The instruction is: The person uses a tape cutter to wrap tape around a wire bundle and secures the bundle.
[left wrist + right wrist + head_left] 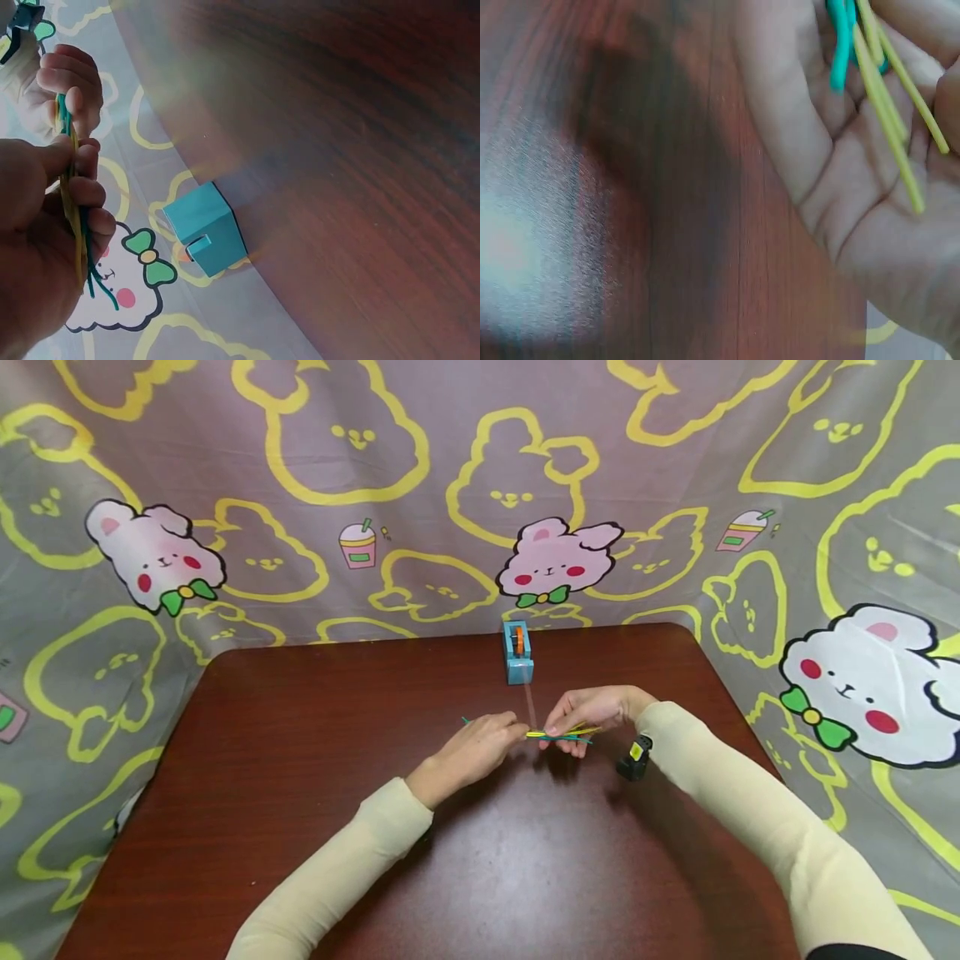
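Note:
A thin bundle of yellow and green wires (535, 735) is held between both hands above the table. My left hand (480, 747) pinches it from the left, thumb and fingers curled round it in the left wrist view, with loose wire ends (91, 281) sticking out past the palm. From the right, my right hand (592, 710) grips the same bundle; yellow and green ends (889, 124) lie over its palm in the right wrist view. A strip of clear tape (529, 703) runs from the blue tape dispenser (519, 670) to the bundle between the hands.
The dispenser carries an orange roll core (519, 640) and stands near the back edge of the dark brown wooden table (330, 718). A patterned cloth (442, 468) hangs behind the table and along its sides. A small black device (634, 762) sits at the right wrist.

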A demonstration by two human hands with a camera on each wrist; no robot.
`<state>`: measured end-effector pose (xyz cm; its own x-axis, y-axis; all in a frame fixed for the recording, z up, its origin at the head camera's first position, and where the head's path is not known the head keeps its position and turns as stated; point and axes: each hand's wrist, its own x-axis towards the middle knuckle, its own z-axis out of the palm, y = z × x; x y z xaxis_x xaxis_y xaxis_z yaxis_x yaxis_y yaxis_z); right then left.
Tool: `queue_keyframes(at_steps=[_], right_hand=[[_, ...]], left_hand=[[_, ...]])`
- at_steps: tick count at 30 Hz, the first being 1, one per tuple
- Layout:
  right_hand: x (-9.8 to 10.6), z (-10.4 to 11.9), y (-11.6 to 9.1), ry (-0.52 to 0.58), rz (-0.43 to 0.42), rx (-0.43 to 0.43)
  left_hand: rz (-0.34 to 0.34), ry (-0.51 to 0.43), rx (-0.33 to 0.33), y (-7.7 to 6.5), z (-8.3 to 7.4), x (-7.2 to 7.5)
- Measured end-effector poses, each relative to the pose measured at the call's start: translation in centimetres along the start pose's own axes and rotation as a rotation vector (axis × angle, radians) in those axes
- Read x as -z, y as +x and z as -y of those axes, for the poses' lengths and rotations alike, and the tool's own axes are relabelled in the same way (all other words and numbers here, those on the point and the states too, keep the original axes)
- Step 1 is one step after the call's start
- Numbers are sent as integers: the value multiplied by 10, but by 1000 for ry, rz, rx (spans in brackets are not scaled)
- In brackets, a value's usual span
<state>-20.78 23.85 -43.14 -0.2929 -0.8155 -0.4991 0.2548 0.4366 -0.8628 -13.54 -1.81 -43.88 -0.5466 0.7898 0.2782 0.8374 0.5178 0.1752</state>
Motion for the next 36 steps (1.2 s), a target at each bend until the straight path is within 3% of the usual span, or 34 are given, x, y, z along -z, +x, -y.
queue_keyframes(at_steps=[9, 15, 19, 24, 30, 36], right_hand=[[-17, 7, -2, -213, -175, 85], [-27, 10, -4, -329, -273, 133], [-34, 11, -6, -415, -337, 162], [-41, 9, -6, -522, -406, 206], [-50, 5, -7, -647, -485, 267], [-60, 4, -6, -896, -583, 330]], left_hand=[[2, 40, 47, -2, 1, 3], [-6, 125, 57, 0, 0, 3], [22, 86, 92, 0, 2, 6], [109, -158, 197, 3, 14, 10], [165, -631, 362, 2, 42, 13], [275, -1060, 485, 2, 64, 10]])
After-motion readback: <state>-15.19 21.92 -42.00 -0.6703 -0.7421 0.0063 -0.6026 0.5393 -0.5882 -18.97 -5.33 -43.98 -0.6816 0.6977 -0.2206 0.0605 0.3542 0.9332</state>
